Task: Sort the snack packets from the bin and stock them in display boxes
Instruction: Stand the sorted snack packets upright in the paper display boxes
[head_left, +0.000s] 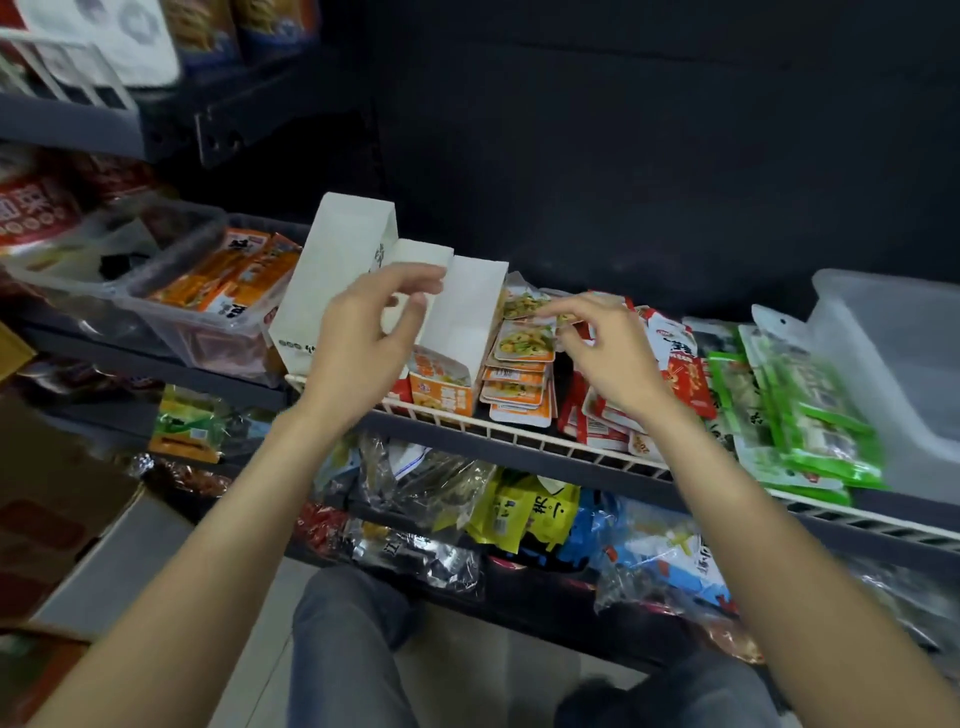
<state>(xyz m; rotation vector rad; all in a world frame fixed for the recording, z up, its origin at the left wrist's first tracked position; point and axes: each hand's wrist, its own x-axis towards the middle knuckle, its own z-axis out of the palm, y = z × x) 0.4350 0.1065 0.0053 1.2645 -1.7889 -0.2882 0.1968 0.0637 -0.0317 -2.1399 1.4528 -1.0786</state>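
Observation:
A white display box (462, 312) with its flaps standing up sits on the wire shelf (519, 441); orange snack packets (441, 384) show inside its lower end. My left hand (363, 332) reaches over the box, fingers loosely curved near the upright flap, holding nothing that I can see. To the right lies a stack of orange-edged packets (522, 364). My right hand (602, 348) hovers at the top of that stack, its fingertips pinching the top packet's edge.
Red packets (680, 369) and green packets (800, 415) lie right of the stack. A clear bin (893, 364) stands at the far right, another clear bin (171, 317) with orange packets at the left. Lower shelves hold several mixed bags. A cardboard box (52, 519) sits lower left.

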